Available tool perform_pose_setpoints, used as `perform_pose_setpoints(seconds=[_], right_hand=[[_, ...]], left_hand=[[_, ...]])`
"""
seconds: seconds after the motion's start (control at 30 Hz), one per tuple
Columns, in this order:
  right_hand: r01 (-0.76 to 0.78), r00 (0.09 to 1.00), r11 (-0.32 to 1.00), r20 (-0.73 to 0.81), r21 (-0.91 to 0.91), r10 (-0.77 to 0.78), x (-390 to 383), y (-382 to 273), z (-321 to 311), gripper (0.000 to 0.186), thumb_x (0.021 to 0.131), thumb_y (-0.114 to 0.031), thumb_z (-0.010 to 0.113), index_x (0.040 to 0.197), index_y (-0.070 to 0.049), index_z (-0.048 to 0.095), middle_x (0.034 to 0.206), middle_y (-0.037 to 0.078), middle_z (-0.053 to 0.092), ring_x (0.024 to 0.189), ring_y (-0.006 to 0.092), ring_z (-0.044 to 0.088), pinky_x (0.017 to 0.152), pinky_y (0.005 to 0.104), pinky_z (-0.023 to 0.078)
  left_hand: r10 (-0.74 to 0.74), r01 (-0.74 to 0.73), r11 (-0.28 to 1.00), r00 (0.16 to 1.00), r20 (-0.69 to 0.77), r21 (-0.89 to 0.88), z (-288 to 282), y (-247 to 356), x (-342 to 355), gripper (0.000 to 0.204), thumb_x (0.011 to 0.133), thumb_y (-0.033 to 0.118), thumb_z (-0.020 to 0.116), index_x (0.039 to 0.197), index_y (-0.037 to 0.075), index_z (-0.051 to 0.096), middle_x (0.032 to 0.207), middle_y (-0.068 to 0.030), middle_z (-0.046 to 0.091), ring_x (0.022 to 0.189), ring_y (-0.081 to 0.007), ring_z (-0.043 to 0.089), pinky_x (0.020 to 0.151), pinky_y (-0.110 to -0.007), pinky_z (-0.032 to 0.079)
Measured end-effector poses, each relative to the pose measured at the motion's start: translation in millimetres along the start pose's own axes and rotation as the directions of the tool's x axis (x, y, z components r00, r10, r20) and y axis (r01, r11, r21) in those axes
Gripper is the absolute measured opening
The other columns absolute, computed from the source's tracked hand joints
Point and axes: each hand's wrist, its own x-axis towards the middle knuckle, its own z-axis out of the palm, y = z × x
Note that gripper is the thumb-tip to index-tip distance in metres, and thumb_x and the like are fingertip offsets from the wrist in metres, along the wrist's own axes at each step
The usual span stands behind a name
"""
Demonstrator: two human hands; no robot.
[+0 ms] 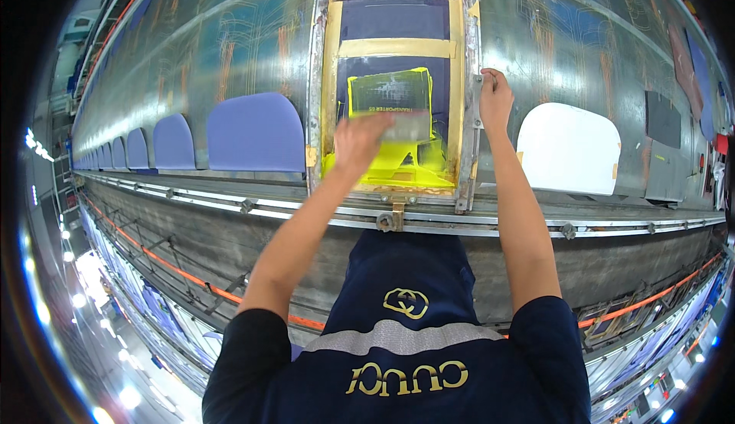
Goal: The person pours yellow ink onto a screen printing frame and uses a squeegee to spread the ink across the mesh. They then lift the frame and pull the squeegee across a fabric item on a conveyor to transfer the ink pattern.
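Observation:
A screen printing frame [316, 102] with taped inner borders lies across the long metal table. Bright yellow ink [406, 175] is pooled at the near end of its mesh and outlines a printed rectangle [387, 91]. My left hand [360, 145], blurred by motion, is closed on a squeegee [414, 126] over the mesh. The squeegee is smeared too, so its exact shape is unclear. At the frame's right side my right hand [496, 101] has its fingers curled against the rim; part of that grip is hidden.
Purple rounded panels [256, 135] run in a row to the left. To the right lie a white rounded panel [570, 148] and a dark grey sheet [663, 119]. A metal rail [566, 230] with bolts follows the table's near edge, and a metal bracket [398, 217] sits below the frame.

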Motion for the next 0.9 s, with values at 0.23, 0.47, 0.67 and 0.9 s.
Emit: perform_pose_setpoints(seconds=[0.23, 0.47, 0.67, 0.9], right_hand=[[-0.011, 1.0, 1.0, 0.025, 0.012, 0.01, -1.5, 3.1, -0.2, 0.022, 0.101, -0.018, 0.056, 0.109, -0.007, 0.072, 0.066, 0.012, 0.06, 0.06, 0.0233, 0.056, 0.065, 0.0394, 0.046], [-0.006, 1.0, 0.997, 0.029, 0.072, 0.004, 2.5, 15.6, 0.2, 0.022, 0.1, -0.019, 0.057, 0.111, -0.008, 0.073, 0.065, 0.01, 0.059, 0.059, 0.0204, 0.055, 0.064, 0.0382, 0.046], [-0.023, 0.998, 0.992, 0.053, 0.127, 0.017, 10.8, 21.9, 5.9, 0.022, 0.1, -0.02, 0.058, 0.109, -0.009, 0.075, 0.065, 0.006, 0.059, 0.059, 0.0153, 0.053, 0.062, 0.0355, 0.044], [0.077, 0.997, 0.985, 0.003, 0.157, -0.079, -12.5, -50.8, 8.9, 0.021, 0.102, -0.02, 0.059, 0.112, -0.01, 0.074, 0.065, -0.001, 0.056, 0.058, 0.0097, 0.047, 0.057, 0.0309, 0.039]], left_hand=[[-0.107, 0.091, 0.988, 0.986, 0.126, 0.123, -0.5, -20.1, 97.1, 0.044, 0.079, 0.003, 0.067, 0.111, 0.031, 0.079, 0.108, -0.0028, 0.077, 0.101, -0.0248, 0.07, 0.089, -0.041, 0.056], [-0.01, 0.006, 0.998, 0.998, 0.067, 0.065, 8.0, 23.4, -48.1, 0.054, 0.069, -0.002, 0.069, 0.116, 0.024, 0.078, 0.124, 0.006, 0.074, 0.113, -0.0196, 0.066, 0.091, -0.04, 0.05], [0.028, -0.032, 0.999, 0.993, 0.111, 0.036, -5.2, 28.3, -67.7, 0.06, 0.069, 0.002, 0.071, 0.126, 0.022, 0.073, 0.135, 0.0063, 0.068, 0.12, -0.0207, 0.062, 0.093, -0.041, 0.049], [0.022, -0.014, 0.991, 0.998, 0.056, -0.135, -48.9, 9.9, -92.6, 0.069, 0.067, 0.001, 0.072, 0.133, 0.02, 0.068, 0.141, 0.0018, 0.064, 0.126, -0.0283, 0.058, 0.102, -0.047, 0.046]])
